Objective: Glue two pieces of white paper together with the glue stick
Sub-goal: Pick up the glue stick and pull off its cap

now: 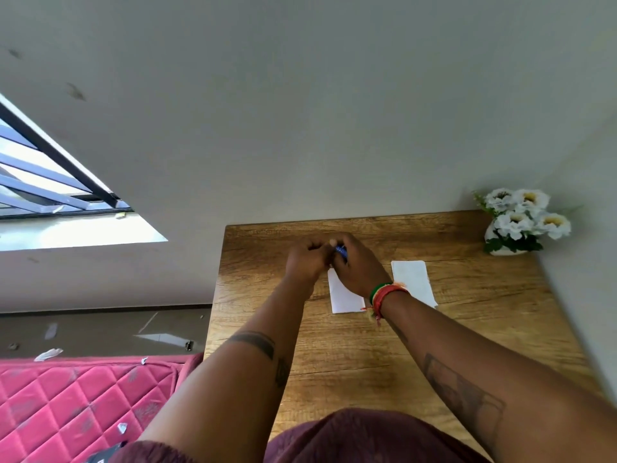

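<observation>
Two white paper pieces lie on the wooden table (350, 355). One piece (344, 297) is partly covered by my right hand; the other piece (414, 282) lies bare to its right. My hands meet above the far end of the first piece. My right hand (359, 265) grips a small blue glue stick (341, 251), of which only a sliver shows between the fingers. My left hand (305, 260) is closed against the stick's end; whether it pinches the cap or the stick is hidden.
A white vase of white flowers (524, 222) stands at the table's far right corner against the wall. A red quilted mattress (73, 406) lies low on the left, with paper scraps on it and on the floor.
</observation>
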A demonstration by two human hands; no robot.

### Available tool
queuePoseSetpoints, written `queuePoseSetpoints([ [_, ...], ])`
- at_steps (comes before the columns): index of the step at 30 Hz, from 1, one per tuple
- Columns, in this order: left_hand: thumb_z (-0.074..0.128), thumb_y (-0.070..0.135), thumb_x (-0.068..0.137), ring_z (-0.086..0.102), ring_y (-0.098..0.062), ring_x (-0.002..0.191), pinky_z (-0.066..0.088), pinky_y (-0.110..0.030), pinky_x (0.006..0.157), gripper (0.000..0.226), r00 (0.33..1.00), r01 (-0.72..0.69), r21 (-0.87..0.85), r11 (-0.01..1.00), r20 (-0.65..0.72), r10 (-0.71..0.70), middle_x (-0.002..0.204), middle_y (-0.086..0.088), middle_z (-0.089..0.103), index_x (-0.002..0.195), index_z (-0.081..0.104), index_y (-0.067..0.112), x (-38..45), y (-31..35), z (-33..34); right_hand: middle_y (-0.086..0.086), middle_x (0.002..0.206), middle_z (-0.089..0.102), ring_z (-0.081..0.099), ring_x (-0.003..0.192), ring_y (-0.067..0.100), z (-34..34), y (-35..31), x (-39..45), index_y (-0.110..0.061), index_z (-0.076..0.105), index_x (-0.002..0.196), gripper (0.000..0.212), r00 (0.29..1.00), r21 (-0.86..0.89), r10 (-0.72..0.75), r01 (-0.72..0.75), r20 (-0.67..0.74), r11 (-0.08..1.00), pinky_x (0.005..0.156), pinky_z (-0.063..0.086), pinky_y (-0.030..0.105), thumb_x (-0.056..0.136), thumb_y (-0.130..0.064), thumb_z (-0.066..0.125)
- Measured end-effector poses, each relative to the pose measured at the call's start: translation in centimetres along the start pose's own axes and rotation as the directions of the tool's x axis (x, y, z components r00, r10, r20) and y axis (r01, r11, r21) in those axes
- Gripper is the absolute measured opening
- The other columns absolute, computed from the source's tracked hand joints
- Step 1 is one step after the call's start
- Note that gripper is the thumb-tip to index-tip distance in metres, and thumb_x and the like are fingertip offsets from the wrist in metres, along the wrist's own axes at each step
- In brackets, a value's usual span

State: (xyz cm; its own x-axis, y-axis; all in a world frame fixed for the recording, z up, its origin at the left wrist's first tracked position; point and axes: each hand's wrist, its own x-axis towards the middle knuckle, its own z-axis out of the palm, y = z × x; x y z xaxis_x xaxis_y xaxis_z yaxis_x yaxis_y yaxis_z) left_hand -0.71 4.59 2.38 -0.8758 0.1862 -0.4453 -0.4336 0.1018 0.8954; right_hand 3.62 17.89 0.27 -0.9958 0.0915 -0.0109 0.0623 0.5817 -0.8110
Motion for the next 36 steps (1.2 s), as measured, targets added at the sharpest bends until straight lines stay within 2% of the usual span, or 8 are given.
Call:
queuePoseSetpoints([
  [3,0.074,0.019,0.094,0.067,-0.020,0.075,0.058,-0.035,0.073,0.016,0.993,0.089,-0.053,0.995,0.081,-0.084,0.082,-0.012,0.075,0.094,0.075,0.003,-0.9,0.3,0.0,-0.015,0.091,0.057,0.056,0.075,0.003,-0.9,0.1,-1.3,-0.036,0.046,0.105,0.011,0.998,-0.112,-0.062,0.063,0.009,0.992,0.060,0.042,0.025,0.098,-0.031,0.052],
  [6,0.074,0.018,0.094,0.067,-0.017,0.073,0.055,-0.028,0.069,0.016,0.978,0.167,-0.080,0.983,0.142,-0.155,0.082,-0.009,0.073,0.098,0.072,0.003,-1.5,0.4,0.4,-0.020,0.078,0.049,0.050,0.065,0.000,-1.6,0.1,-2.7,-0.044,0.036,0.097,0.017,0.995,-0.208,-0.100,0.097,-0.007,0.973,0.053,0.032,0.024,0.098,-0.033,0.048],
  [13,0.078,0.017,0.091,0.072,-0.022,0.085,0.061,-0.031,0.079,0.028,0.976,0.177,-0.036,0.984,0.138,-0.170,0.100,-0.018,0.076,0.108,0.072,-0.004,-2.3,0.9,1.3,-0.018,0.078,0.051,0.051,0.063,0.000,-2.8,0.5,-4.1,-0.036,0.043,0.108,0.007,0.991,-0.256,-0.137,0.131,-0.005,0.958,0.051,0.029,0.020,0.101,-0.034,0.045],
  [22,0.081,0.018,0.088,0.069,-0.019,0.080,0.058,-0.029,0.075,0.032,0.985,0.126,-0.015,0.992,0.122,-0.124,0.092,-0.014,0.074,0.110,0.072,-0.004,-2.3,1.7,1.1,-0.009,0.081,0.060,0.056,0.066,0.005,-2.7,0.7,-3.4,-0.030,0.047,0.114,0.013,0.986,-0.240,-0.163,0.154,-0.020,0.958,0.053,0.045,0.031,0.104,-0.036,0.044],
  [27,0.080,0.014,0.089,0.070,-0.017,0.072,0.057,-0.028,0.071,0.026,0.987,0.132,-0.033,0.991,0.101,-0.129,0.088,-0.013,0.075,0.107,0.073,-0.002,-2.3,2.3,0.9,-0.013,0.082,0.058,0.053,0.065,0.003,-2.7,0.6,-3.0,-0.031,0.048,0.120,0.017,0.983,-0.235,-0.182,0.170,-0.029,0.957,0.054,0.038,0.027,0.105,-0.038,0.044],
  [31,0.077,0.012,0.091,0.068,-0.014,0.068,0.058,-0.025,0.068,0.024,0.980,0.158,-0.039,0.987,0.131,-0.151,0.084,-0.012,0.074,0.110,0.073,-0.003,-2.3,2.4,0.5,-0.011,0.088,0.059,0.057,0.071,0.011,-2.9,0.4,-3.1,-0.032,0.047,0.126,0.022,0.983,-0.216,-0.181,0.175,-0.009,0.961,0.056,0.038,0.026,0.105,-0.037,0.045],
  [33,0.076,0.014,0.093,0.068,-0.013,0.067,0.059,-0.026,0.069,0.021,0.979,0.165,-0.037,0.986,0.127,-0.159,0.084,-0.012,0.074,0.107,0.074,-0.001,-2.3,2.6,0.5,-0.010,0.092,0.063,0.060,0.073,0.012,-2.9,0.2,-3.2,-0.031,0.047,0.127,0.025,0.987,-0.178,-0.160,0.157,-0.005,0.972,0.056,0.040,0.025,0.103,-0.040,0.048],
  [36,0.076,0.018,0.092,0.067,-0.012,0.060,0.057,-0.024,0.060,0.021,0.987,0.157,-0.082,0.984,0.052,-0.153,0.081,-0.011,0.075,0.103,0.073,-0.001,-2.3,2.5,0.3,-0.006,0.098,0.065,0.063,0.077,0.011,-2.8,-0.1,-3.4,-0.028,0.044,0.124,0.034,0.997,-0.104,-0.082,0.081,-0.011,0.991,0.060,0.051,0.029,0.097,-0.043,0.059],
])
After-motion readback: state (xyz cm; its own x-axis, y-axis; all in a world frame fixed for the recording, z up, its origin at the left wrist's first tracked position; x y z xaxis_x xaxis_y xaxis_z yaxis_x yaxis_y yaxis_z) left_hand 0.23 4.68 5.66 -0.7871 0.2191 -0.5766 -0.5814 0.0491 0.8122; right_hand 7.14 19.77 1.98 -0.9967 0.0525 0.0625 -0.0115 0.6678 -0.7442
